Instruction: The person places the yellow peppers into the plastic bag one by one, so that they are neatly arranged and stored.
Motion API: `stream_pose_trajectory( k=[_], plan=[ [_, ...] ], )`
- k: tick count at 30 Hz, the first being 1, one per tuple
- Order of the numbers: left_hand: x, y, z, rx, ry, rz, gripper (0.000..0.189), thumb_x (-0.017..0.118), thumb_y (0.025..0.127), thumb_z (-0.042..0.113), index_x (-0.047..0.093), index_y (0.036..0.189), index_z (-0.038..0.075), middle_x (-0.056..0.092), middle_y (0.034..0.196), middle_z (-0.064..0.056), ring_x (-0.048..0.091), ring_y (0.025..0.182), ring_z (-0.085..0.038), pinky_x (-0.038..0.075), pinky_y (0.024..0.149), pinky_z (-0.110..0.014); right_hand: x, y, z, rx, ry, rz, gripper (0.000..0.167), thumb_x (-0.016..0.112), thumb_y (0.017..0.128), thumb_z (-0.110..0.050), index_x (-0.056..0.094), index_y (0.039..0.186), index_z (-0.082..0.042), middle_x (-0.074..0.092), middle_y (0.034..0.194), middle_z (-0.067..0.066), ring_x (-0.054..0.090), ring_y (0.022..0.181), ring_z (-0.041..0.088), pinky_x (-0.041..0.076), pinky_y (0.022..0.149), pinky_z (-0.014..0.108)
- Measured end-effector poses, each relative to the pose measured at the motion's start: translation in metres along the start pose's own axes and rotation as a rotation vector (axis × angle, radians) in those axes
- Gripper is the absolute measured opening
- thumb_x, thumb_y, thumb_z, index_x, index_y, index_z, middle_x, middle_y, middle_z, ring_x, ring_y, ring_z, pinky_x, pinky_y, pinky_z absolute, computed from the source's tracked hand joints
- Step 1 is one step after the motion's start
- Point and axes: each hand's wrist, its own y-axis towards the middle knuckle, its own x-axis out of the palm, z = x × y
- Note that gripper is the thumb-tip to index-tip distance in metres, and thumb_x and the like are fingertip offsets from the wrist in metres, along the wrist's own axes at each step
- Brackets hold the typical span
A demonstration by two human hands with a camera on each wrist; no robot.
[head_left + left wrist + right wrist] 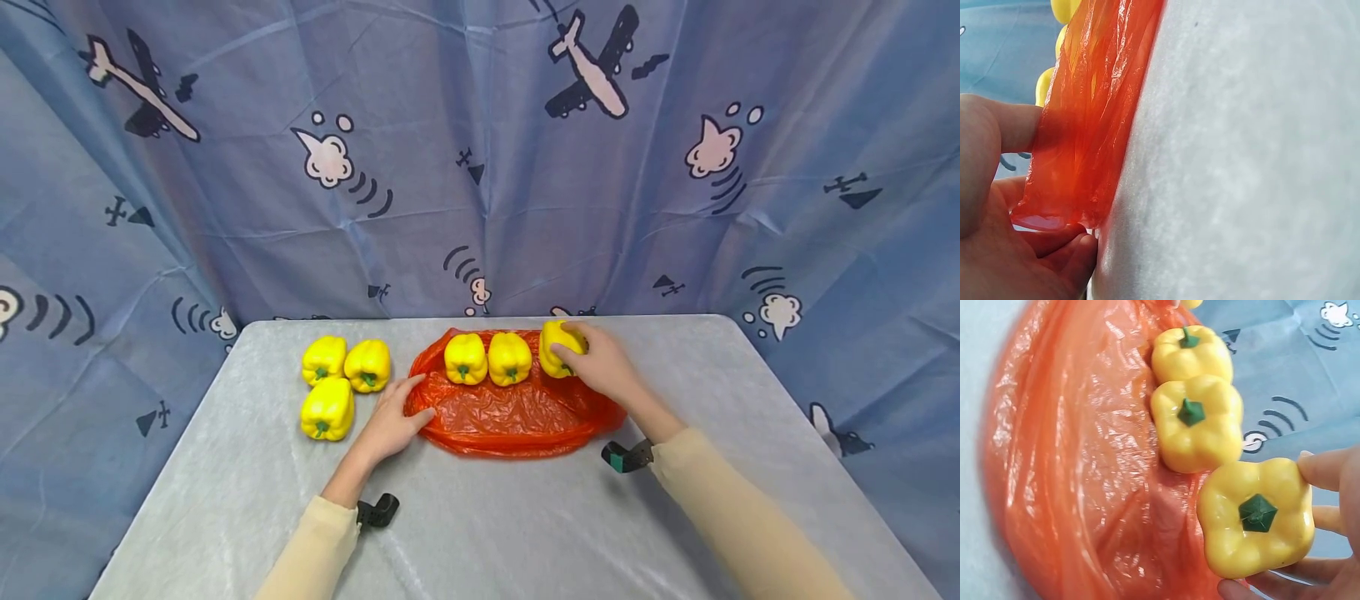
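A red plastic bag [502, 417] lies spread on the table, its rim standing up in folds. My left hand [393, 421] holds the bag's left end, with the crinkled film [1085, 119] between thumb and fingers in the left wrist view. Over the bag's right part, my right hand [603, 362] grips a yellow bell pepper [557, 350] from its right side. Its green stem end [1257, 512] faces the right wrist camera. Two more yellow bell peppers, a left one [466, 360] and a right one [510, 358], sit side by side inside the bag near its back edge.
Left of the bag, three yellow bell peppers stand in a cluster: one at the back [324, 360], one beside it [367, 365] and one in front [327, 408]. A pale grey cloth covers the table [510, 525]. Behind hangs a blue airplane-print curtain [420, 100].
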Motion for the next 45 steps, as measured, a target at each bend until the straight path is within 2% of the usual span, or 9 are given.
stream_pose_trajectory(
  k=[11,16,24,28,33,38,45],
  plan=[
    [0.001,0.001,-0.002,0.013,0.003,0.005,0.063,0.068,0.096,0.025,0.045,0.153,0.011,0.038,0.154,-0.019,0.033,0.144,-0.038,0.029,0.115,-0.060,0.018,0.011,0.002,0.016,-0.049,-0.056,0.060,0.061,0.102,-0.036,0.049,0.146,0.003,0.052,0.144,0.026,0.049,0.132,0.043,0.039,0.110,0.057],
    [0.000,0.001,-0.003,0.007,0.001,0.005,0.063,0.068,0.096,0.026,0.045,0.153,0.012,0.038,0.154,-0.019,0.033,0.144,-0.038,0.029,0.115,-0.061,0.024,0.015,0.001,0.049,-0.087,-0.082,0.061,0.059,0.102,-0.037,0.048,0.147,0.002,0.052,0.145,0.026,0.050,0.131,0.043,0.039,0.109,0.058],
    [0.000,0.000,-0.002,0.005,0.005,0.000,0.063,0.068,0.096,0.026,0.045,0.153,0.012,0.037,0.155,-0.020,0.033,0.144,-0.038,0.029,0.115,-0.061,0.025,0.016,0.001,0.043,-0.058,-0.123,0.061,0.057,0.104,-0.036,0.045,0.149,0.003,0.049,0.148,0.027,0.046,0.135,0.044,0.036,0.112,0.058],
    [0.000,0.000,-0.002,0.006,-0.003,0.005,0.063,0.068,0.096,0.025,0.045,0.153,0.012,0.037,0.154,-0.020,0.032,0.144,-0.039,0.028,0.115,-0.061,0.023,0.016,-0.001,0.045,-0.054,-0.145,0.061,0.056,0.104,-0.036,0.044,0.150,0.002,0.047,0.149,0.026,0.044,0.137,0.043,0.034,0.113,0.057],
    [0.001,0.000,-0.001,0.009,-0.002,0.005,0.063,0.068,0.096,0.025,0.045,0.153,0.011,0.038,0.154,-0.020,0.033,0.143,-0.039,0.029,0.115,-0.061,0.019,0.013,-0.003,0.064,-0.108,-0.151,0.061,0.053,0.105,-0.039,0.043,0.152,-0.001,0.048,0.147,0.026,0.045,0.134,0.043,0.035,0.112,0.058],
    [0.001,0.000,-0.001,0.002,-0.003,-0.001,0.063,0.068,0.096,0.025,0.045,0.153,0.011,0.037,0.155,-0.021,0.032,0.144,-0.039,0.029,0.115,-0.061,0.008,0.007,-0.008,0.021,-0.120,-0.125,0.059,0.054,0.105,-0.035,0.046,0.148,0.004,0.050,0.145,0.029,0.045,0.134,0.046,0.035,0.112,0.059],
    [0.001,0.000,-0.001,0.004,0.003,0.002,0.063,0.068,0.096,0.025,0.044,0.154,0.012,0.036,0.156,-0.020,0.032,0.144,-0.039,0.028,0.115,-0.061,-0.016,-0.006,-0.011,-0.005,-0.077,-0.071,0.053,0.058,0.103,-0.033,0.053,0.143,0.002,0.055,0.141,0.026,0.053,0.127,0.044,0.044,0.104,0.060]
  ],
)
